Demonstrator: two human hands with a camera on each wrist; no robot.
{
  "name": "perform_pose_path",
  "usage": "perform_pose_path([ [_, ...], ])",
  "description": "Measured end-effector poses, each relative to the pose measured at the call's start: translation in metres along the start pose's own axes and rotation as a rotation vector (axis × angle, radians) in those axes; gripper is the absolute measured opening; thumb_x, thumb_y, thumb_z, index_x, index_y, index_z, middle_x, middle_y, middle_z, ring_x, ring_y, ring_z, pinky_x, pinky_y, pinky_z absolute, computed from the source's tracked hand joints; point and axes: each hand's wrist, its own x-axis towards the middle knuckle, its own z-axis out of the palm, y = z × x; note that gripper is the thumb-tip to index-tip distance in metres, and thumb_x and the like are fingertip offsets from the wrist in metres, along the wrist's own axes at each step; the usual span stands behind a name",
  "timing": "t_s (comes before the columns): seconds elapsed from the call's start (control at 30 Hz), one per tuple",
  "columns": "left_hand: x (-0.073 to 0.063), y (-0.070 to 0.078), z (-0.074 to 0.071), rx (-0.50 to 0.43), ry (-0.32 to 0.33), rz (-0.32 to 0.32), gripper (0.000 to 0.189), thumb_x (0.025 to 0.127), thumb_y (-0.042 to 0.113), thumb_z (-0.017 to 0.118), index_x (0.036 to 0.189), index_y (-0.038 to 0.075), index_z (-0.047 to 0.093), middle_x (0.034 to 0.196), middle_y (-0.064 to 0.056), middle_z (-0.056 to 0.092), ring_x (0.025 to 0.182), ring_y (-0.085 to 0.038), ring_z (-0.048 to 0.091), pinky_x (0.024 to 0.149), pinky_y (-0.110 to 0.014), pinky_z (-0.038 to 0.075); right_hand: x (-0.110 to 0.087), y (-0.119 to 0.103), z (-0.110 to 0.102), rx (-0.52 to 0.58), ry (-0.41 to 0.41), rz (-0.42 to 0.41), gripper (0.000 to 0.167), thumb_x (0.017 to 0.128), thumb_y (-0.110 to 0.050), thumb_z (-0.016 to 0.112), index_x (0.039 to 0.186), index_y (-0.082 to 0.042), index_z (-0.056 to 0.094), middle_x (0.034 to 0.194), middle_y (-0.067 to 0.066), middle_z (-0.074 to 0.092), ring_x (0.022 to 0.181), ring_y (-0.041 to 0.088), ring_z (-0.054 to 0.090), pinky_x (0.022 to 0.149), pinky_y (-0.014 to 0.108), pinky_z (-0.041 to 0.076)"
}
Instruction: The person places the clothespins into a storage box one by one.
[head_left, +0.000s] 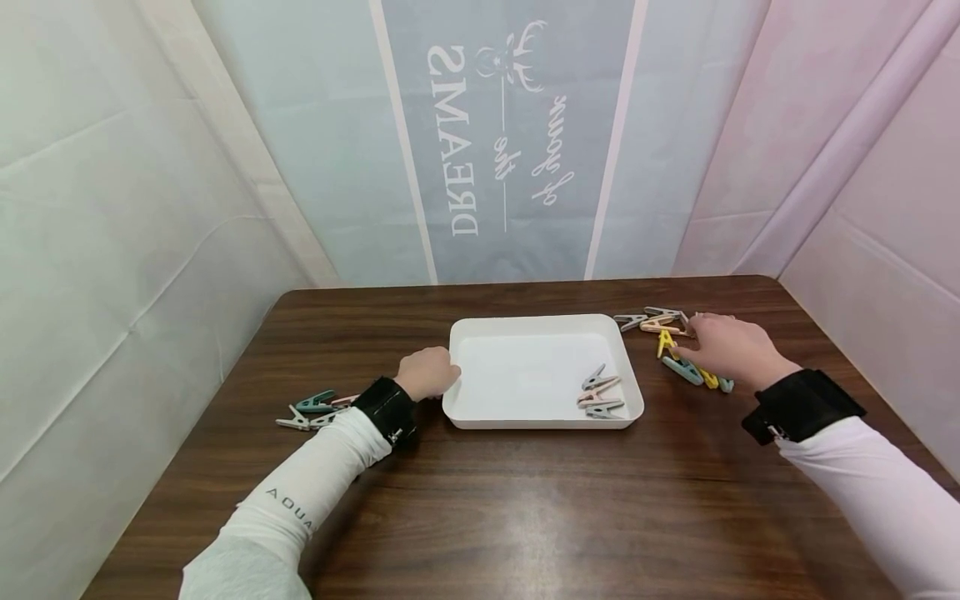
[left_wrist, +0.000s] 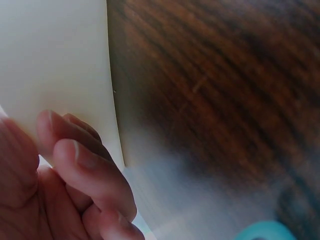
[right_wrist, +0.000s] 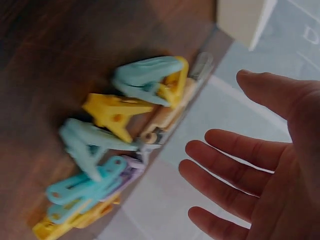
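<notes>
Clips (head_left: 597, 396): three, lying at the right end of one white tray (head_left: 510, 371). Left hand (head_left: 427, 372) pinches the tray's left rim, fingers curled. Right hand (head_left: 731, 346), fingers spread apart, is over a right-hand pile (head_left: 682, 370), at least eight clips, overlapping, exact count unclear. Left-hand group (head_left: 315, 402): at least three. One brown table (head_left: 480, 517) under everything. Two black wristbands (head_left: 806, 406).

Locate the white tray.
In the head view, the white tray sits midway across the table, between the left hand at its left end and the clothespin pile on the right.
</notes>
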Motion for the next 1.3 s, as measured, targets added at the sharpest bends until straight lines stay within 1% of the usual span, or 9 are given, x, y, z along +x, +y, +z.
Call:
perform_pose_path([
  [0.13, 0.001, -0.001, 0.002, 0.000, 0.002, 0.002, 0.033, 0.099, 0.024, 0.045, 0.074, 0.009, 0.061, 0.057, -0.004, 0.060, 0.050, -0.017, 0.058, 0.051, -0.033, 0.043, 0.002, 0.002, 0.010, -0.033, -0.026, 0.019, 0.051, 0.084, -0.042, 0.071, 0.100, 0.006, 0.065, 0.105, 0.029, 0.057, 0.092, 0.044, 0.057, 0.070, 0.055, 0.047],
  [0.23, 0.002, -0.002, 0.003, -0.001, 0.003, 0.007, 0.033, 0.099, 0.023, 0.045, 0.074, 0.009, 0.061, 0.057, -0.004, 0.060, 0.050, -0.017, 0.058, 0.051, -0.033, 0.044, 0.004, 0.004, 0.017, -0.024, -0.048, 0.035, 0.053, 0.083, -0.048, 0.070, 0.095, 0.003, 0.066, 0.124, 0.039, 0.049, 0.106, 0.051, 0.051, 0.073, 0.059, 0.046],
  [0.33, 0.004, -0.003, 0.004, -0.003, 0.001, 0.006, 0.032, 0.099, 0.023, 0.046, 0.075, 0.009, 0.061, 0.057, -0.004, 0.060, 0.050, -0.017, 0.058, 0.051, -0.033, 0.044, 0.006, 0.005, 0.022, -0.019, -0.055, 0.040, 0.051, 0.083, -0.051, 0.070, 0.089, 0.000, 0.065, 0.130, 0.044, 0.042, 0.116, 0.055, 0.045, 0.075, 0.060, 0.044],
  [0.47, 0.004, -0.002, 0.004, -0.007, -0.001, 0.004, 0.032, 0.099, 0.023, 0.046, 0.075, 0.009, 0.061, 0.057, -0.004, 0.059, 0.050, -0.017, 0.058, 0.051, -0.033, 0.044, 0.008, 0.003, 0.026, -0.032, -0.027, 0.027, 0.046, 0.083, -0.049, 0.071, 0.079, -0.003, 0.062, 0.118, 0.042, 0.051, 0.115, 0.055, 0.046, 0.077, 0.058, 0.045],
  [0.6, 0.003, -0.002, 0.004, -0.010, 0.003, 0.009, 0.032, 0.099, 0.024, 0.046, 0.075, 0.009, 0.061, 0.057, -0.004, 0.059, 0.050, -0.017, 0.057, 0.050, -0.032, 0.044, 0.009, 0.001, 0.029, -0.050, -0.015, 0.023, 0.044, 0.084, -0.047, 0.070, 0.069, -0.007, 0.058, 0.090, 0.028, 0.059, 0.107, 0.050, 0.053, 0.074, 0.055, 0.046],
  [0.77, 0.001, -0.001, 0.004, -0.022, 0.002, 0.011, 0.031, 0.099, 0.023, 0.047, 0.077, 0.008, 0.061, 0.058, -0.005, 0.059, 0.051, -0.017, 0.057, 0.050, -0.031, 0.043, 0.012, 0.000, 0.033, -0.071, -0.011, 0.012, 0.043, 0.086, -0.044, 0.067, 0.061, -0.011, 0.053, 0.065, 0.008, 0.052, 0.085, 0.036, 0.058, 0.070, 0.049, 0.046],
  [0.93, 0.000, -0.001, 0.003, -0.024, -0.001, 0.007, 0.031, 0.099, 0.023, 0.047, 0.076, 0.008, 0.061, 0.058, -0.005, 0.060, 0.051, -0.017, 0.057, 0.050, -0.031, 0.042, 0.016, 0.003, 0.036, -0.062, -0.020, 0.024, 0.041, 0.088, -0.040, 0.066, 0.060, -0.012, 0.054, 0.059, 0.003, 0.050, 0.068, 0.027, 0.053, 0.062, 0.044, 0.043],
  [1.07, 0.000, -0.001, 0.002, -0.022, 0.001, 0.006, 0.032, 0.098, 0.023, 0.047, 0.074, 0.009, 0.061, 0.057, -0.004, 0.060, 0.050, -0.017, 0.058, 0.050, -0.032, 0.043, 0.018, 0.003, 0.037, -0.031, -0.046, 0.056, 0.040, 0.088, -0.039, 0.065, 0.060, -0.012, 0.055, 0.060, 0.004, 0.051, 0.064, 0.026, 0.049, 0.057, 0.042, 0.040],
  [1.3, 0.000, -0.002, 0.001, -0.026, 0.001, 0.007, 0.031, 0.098, 0.023, 0.047, 0.075, 0.009, 0.061, 0.058, -0.005, 0.060, 0.050, -0.017, 0.058, 0.050, -0.032, 0.043, 0.019, 0.002, 0.037, -0.007, -0.051, 0.069, 0.038, 0.088, -0.036, 0.064, 0.060, -0.012, 0.056, 0.059, 0.003, 0.051, 0.064, 0.026, 0.050, 0.057, 0.041, 0.040],
])
